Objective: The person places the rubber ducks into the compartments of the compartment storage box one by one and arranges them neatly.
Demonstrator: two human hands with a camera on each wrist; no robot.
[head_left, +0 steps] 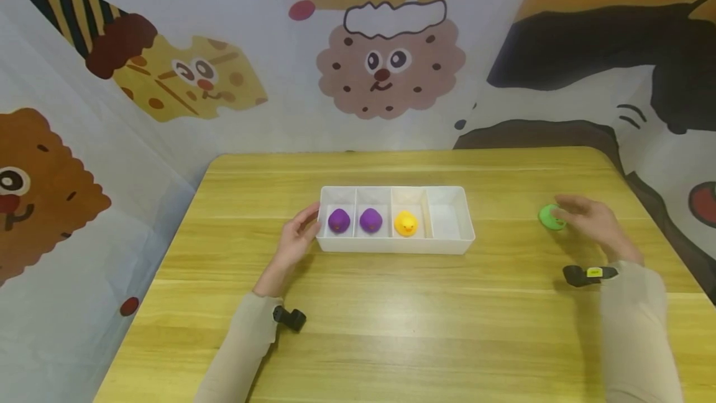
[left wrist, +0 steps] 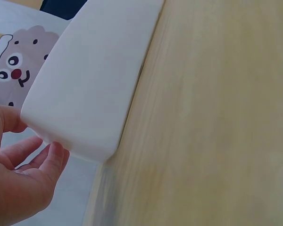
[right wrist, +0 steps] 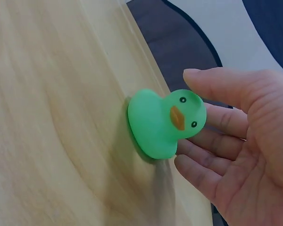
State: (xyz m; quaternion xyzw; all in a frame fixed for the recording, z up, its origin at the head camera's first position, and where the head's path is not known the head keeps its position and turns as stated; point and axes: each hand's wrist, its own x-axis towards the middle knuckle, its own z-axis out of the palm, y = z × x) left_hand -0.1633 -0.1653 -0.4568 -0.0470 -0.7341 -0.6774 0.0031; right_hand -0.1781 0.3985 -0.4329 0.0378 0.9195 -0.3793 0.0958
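Note:
A white divided box [head_left: 391, 245] stands mid-table. Its two left compartments each hold a purple rubber duck, the first [head_left: 339, 221] and the second [head_left: 371, 221]; a yellow rubber duck [head_left: 406, 224] sits in the third, and the rightmost compartment shows only its bare floor. My left hand [head_left: 294, 238] is at the box's left end, its fingertips touching the outside of the wall [left wrist: 85, 94]. Toward the table's right side, a green rubber duck [right wrist: 155, 125] stands upright on the tabletop. Around it my right hand [right wrist: 254, 127] is spread, thumb beside the head, fingers behind; contact is unclear.
The wooden table [head_left: 391, 328] ends at a back edge close to a cartoon-printed cloth [head_left: 268, 129]. Its right edge runs just beyond the right hand. A black wrist camera [head_left: 289, 318] sits on the left sleeve, another camera [head_left: 587, 275] on the right.

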